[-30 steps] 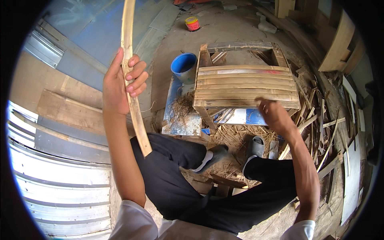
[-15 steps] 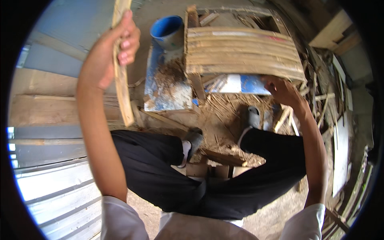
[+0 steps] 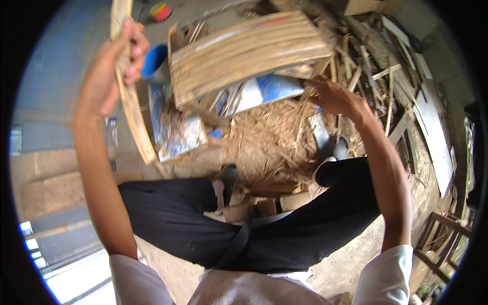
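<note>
My left hand (image 3: 122,66) is raised at the upper left, its fingers wrapped round a long, narrow strip of light wood (image 3: 133,114). The strip stands steeply, and its lower end hangs free above the floor. My right hand (image 3: 335,95) is close to the near right corner of a low slatted wooden bench (image 3: 249,53). Its fingers look bent but are blurred, and I cannot tell whether they touch the bench or hold anything. Under the bench lies a blue and white board (image 3: 279,87).
A blue bucket (image 3: 155,63) stands left of the bench, near a littered blue and white panel (image 3: 185,137). Wood shavings (image 3: 269,132) cover the floor before my feet. Scrap wood (image 3: 376,76) is heaped at the right. A red and yellow round container (image 3: 160,11) sits at the back.
The view has turned, so the bench now appears further left and tilted. The left hand still grips the wood strip; the right hand remains near the bench corner.
</note>
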A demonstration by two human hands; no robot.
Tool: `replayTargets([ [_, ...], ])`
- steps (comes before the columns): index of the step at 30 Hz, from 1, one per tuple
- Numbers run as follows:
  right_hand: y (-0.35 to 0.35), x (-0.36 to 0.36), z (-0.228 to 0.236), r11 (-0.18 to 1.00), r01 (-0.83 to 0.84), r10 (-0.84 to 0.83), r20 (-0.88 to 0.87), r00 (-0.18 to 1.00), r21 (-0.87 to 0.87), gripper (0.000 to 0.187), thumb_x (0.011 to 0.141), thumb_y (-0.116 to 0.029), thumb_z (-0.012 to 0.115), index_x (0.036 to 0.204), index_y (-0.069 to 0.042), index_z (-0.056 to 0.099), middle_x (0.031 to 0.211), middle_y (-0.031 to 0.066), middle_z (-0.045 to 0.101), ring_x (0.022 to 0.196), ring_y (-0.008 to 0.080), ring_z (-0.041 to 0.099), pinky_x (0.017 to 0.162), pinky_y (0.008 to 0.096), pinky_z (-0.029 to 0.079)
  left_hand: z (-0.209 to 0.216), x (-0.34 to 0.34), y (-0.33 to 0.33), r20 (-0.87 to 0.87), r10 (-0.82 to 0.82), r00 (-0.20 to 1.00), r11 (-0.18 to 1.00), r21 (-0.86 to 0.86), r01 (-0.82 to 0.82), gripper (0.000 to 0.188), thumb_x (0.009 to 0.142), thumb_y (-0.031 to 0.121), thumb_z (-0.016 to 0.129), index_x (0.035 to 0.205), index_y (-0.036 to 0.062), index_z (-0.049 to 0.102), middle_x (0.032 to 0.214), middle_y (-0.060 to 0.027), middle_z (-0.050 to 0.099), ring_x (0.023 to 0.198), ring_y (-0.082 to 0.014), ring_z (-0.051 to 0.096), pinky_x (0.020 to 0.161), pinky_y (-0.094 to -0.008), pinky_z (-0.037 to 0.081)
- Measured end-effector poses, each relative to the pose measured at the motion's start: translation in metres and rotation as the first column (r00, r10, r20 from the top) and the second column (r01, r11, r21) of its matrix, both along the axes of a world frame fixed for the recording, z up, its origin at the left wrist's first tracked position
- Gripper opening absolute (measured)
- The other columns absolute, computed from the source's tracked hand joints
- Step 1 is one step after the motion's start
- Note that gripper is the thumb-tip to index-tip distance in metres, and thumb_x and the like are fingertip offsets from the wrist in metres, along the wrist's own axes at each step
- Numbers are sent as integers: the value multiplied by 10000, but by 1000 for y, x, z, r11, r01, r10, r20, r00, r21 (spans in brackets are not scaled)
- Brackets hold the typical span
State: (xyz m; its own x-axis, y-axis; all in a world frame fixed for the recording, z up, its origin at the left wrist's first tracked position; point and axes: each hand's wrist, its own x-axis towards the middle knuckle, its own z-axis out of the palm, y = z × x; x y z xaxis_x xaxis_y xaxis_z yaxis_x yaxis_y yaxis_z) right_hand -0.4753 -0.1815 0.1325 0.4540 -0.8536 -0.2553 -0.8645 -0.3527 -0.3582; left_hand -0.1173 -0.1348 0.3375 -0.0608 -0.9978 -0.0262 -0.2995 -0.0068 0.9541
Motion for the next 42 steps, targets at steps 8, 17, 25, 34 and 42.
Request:
replayTargets([
  [8, -6, -103, 22, 909, 391, -365, 175, 914, -146, 386, 936, -280, 553, 1269, -85, 551, 957, 207, 676, 896, 355, 654, 768, 434, 499, -23, -121, -61, 237, -260, 936, 965, 47, 257, 363, 992, 424, 479, 1149, 101, 530, 762, 41, 396, 631, -22, 403, 548, -173, 365],
  [17, 32, -160, 2, 864, 485, -456, 197, 868, -135, 419, 898, -218, 571, 1286, -63, 535, 1064, 185, 668, 992, 338, 637, 828, 411, 494, -169, -106, -154, 634, -195, 748, 915, -156, 371, 350, 911, 304, 638, 1214, 154, 549, 973, -111, 572, 919, -240, 559, 854, -382, 455],
  [25, 38, -181, 0, 787, 613, -581, 248, 775, -69, 314, 893, -251, 578, 1150, -73, 602, 960, 212, 674, 896, 361, 652, 747, 433, 506, -212, -97, -136, 810, -2, 587, 914, -236, 329, 372, 886, 218, 630, 1244, 160, 548, 1118, -130, 498, 1092, -314, 478, 946, -434, 379],
  [34, 45, -218, -1, 659, 735, -712, 450, 540, 160, 367, 934, -261, 582, 1229, -42, 578, 924, 111, 695, 772, 161, 652, 688, 318, 512, -149, -212, -132, 580, -349, 736, 704, -356, 615, 284, 905, 130, 569, 1180, 60, 549, 1056, -189, 617, 991, -325, 609, 860, -414, 477],
  [42, 150, -253, -159, 533, 842, -796, 389, 464, 86, 149, 831, -49, 547, 894, -39, 682, 810, 158, 693, 726, 286, 683, 667, 371, 525, -289, -384, -90, 732, -652, -200, 355, 527, 772, 312, 899, 261, 560, 1070, 11, 638, 1047, -202, 655, 1018, -339, 633, 900, -464, 482],
])
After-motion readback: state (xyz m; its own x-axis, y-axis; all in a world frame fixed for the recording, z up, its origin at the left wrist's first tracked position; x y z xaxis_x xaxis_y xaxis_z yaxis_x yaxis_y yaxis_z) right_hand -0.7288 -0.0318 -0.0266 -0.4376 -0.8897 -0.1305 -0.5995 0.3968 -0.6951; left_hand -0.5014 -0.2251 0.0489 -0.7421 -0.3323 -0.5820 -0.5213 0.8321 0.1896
